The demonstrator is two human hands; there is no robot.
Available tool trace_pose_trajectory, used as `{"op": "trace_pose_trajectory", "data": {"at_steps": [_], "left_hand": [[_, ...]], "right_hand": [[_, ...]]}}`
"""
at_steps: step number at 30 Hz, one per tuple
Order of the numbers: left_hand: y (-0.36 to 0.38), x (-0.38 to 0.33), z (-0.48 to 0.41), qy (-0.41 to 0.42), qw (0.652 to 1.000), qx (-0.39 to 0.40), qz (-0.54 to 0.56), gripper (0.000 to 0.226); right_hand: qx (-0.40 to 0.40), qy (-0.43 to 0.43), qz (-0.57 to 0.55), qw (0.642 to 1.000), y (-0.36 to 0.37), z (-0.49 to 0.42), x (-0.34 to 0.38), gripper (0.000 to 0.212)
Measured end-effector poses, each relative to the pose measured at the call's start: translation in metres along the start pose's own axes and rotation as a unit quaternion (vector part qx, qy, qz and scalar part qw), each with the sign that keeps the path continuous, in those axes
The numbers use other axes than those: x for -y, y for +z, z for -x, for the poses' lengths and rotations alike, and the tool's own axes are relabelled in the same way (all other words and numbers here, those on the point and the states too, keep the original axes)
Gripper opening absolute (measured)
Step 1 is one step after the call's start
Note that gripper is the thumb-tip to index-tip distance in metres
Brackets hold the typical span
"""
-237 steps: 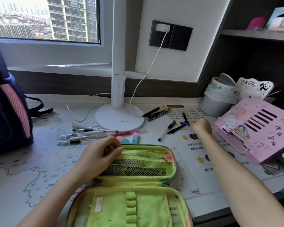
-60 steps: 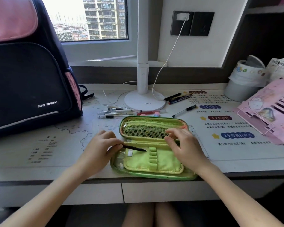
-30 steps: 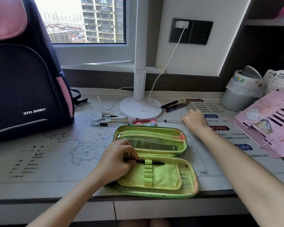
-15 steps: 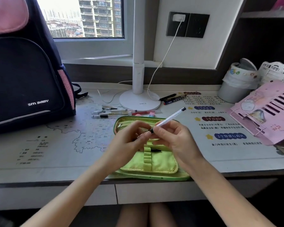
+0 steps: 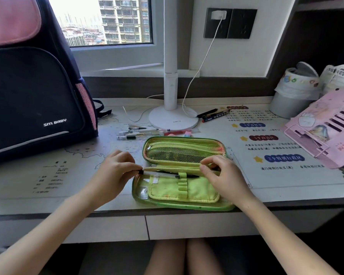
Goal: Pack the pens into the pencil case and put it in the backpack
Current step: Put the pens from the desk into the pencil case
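A green pencil case [image 5: 182, 192] lies open at the desk's front edge, its mesh lid [image 5: 184, 149] folded back. My left hand [image 5: 115, 171] pinches the end of a clear pen [image 5: 159, 174] that lies across the case's elastic loops [image 5: 182, 184]. A black pen [image 5: 190, 176] sits under the top loop. My right hand [image 5: 221, 173] pinches the case's inner flap at its top right edge. Several clear pens [image 5: 141, 133] lie on the desk behind the case. Two dark pens [image 5: 212, 115] rest beside the lamp base. A dark backpack [image 5: 34, 92] with pink trim stands at the left.
A white lamp base [image 5: 173, 121] with its pole and cable stands behind the case. Pink and green erasers [image 5: 179, 133] lie by the clear pens. A pink paper stand [image 5: 326, 128] and a grey bin [image 5: 292, 96] fill the right side. The desk edge [image 5: 68, 213] runs close below the case.
My right hand fetched a clear pen from the desk and passed it to my left hand above the case. That pen has come down onto the loops, and my right hand moved to the flap.
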State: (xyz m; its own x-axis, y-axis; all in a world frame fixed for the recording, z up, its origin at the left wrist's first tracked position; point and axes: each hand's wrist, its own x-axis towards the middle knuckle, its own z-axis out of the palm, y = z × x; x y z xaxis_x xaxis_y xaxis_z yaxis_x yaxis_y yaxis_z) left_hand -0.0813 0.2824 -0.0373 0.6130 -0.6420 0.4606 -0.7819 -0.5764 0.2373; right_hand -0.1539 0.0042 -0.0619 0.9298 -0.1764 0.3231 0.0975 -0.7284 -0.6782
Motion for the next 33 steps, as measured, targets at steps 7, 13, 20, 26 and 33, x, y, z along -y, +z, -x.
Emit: {"op": "trace_pose_trajectory", "data": {"at_steps": [7,13,20,26,33], "left_hand": [[-0.002,0.003,-0.005,0.047,0.998,0.030,-0.027,0.016],[0.015,-0.021,-0.017,0.096,0.995,0.042,0.002,0.012],[0.033,-0.025,-0.033,-0.010,0.992,0.074,0.100,0.019],[0.039,0.051,-0.068,-0.165,0.985,-0.027,-0.033,0.019],[0.053,0.085,-0.102,-0.120,0.973,0.067,-0.184,0.022]], "right_hand": [[-0.003,-0.009,0.006,1.000,0.000,0.000,0.000,0.011],[-0.007,-0.015,0.014,1.000,0.001,0.002,0.001,0.009],[-0.004,-0.025,0.028,0.999,0.001,0.002,0.001,0.009],[0.016,-0.016,0.027,0.999,0.002,-0.001,0.001,0.010],[0.017,-0.030,0.054,0.998,0.006,-0.001,-0.004,0.008]]}}
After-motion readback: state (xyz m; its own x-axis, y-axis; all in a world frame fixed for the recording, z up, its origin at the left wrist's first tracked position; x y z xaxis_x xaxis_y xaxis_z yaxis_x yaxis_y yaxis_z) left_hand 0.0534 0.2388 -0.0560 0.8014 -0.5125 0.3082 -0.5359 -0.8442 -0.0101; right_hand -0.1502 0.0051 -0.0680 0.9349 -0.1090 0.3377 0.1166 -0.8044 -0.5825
